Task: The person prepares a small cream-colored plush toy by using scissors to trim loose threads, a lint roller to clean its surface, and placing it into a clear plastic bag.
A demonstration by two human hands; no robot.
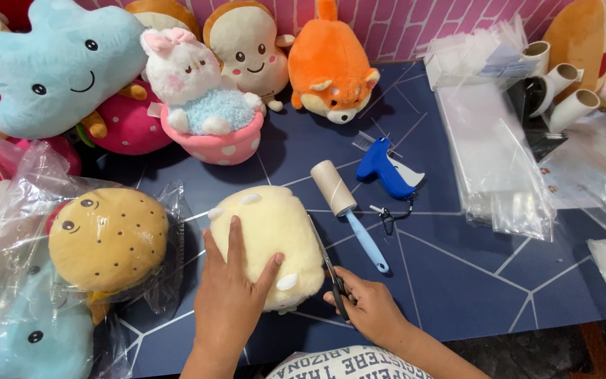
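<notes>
Cream-yellow plush toy [271, 242] sits close to the near edge of the dark blue worktop [457, 281], roughly midway along it, lying face-down with small white patches showing on its back. Left hand [229, 298] is flat on top of it, fingers spread wide and the palm pressing down on the near half of the soft body, gripping nothing. Right hand [366, 305] is curled around the handles of a pair of scissors [331, 274], and the blades run up along the plush's right flank, touching or just beside the fabric; whether the blades are parted I cannot tell.

Just beyond the scissors lies a lint roller [348, 210] with a pale blue handle, angled toward the near edge. Past it, nearer the middle of the worktop, rests a blue tagging gun [384, 168]. At the left near corner a burger-shaped plush [106, 238] sits inside a clear plastic bag. Along the far edge stands a row of toys: a light blue cloud plush [54, 67], a white bunny in a pink spotted cup [208, 112], a toast-shaped plush [247, 49] and an orange dog plush [327, 67]. Toward the right edge a stack of clear plastic bags [492, 161] is spread out, with empty cardboard rolls [562, 88] at the far right corner.
</notes>
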